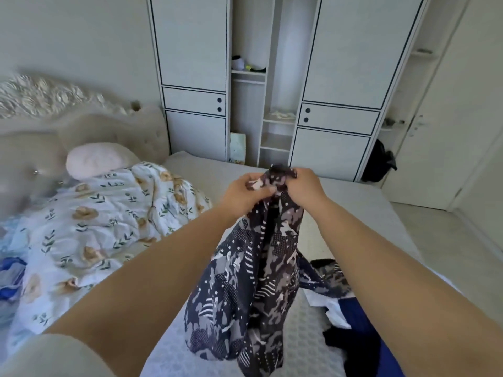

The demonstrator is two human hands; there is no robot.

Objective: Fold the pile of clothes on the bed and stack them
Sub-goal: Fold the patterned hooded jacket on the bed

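Head view: we have the patterned garment (245,281) up at frame centre, both hands close together at its top edge. Left hand (245,193) pinches a bunched bit with a white tag showing; right hand (304,186) grips the bunch just beside it. Fabric hangs twisted below, lower end near the mattress (299,346).

Our read: we're hunting the waistband or collar, can't tell which. To do this well:
- walk the hands apart along that edge until it's taut, no bunching
- one shake to kill the twist
- lay flat on the bare mattress at lower centre, not on the quilt (95,213) at left

Risk: the hem drags into the pile (351,322) at lower right and snags another piece. Lift higher first.

Fabric looks thin and slippery, so keep firm pinches. No folded stack visible yet; pick a spot for it.
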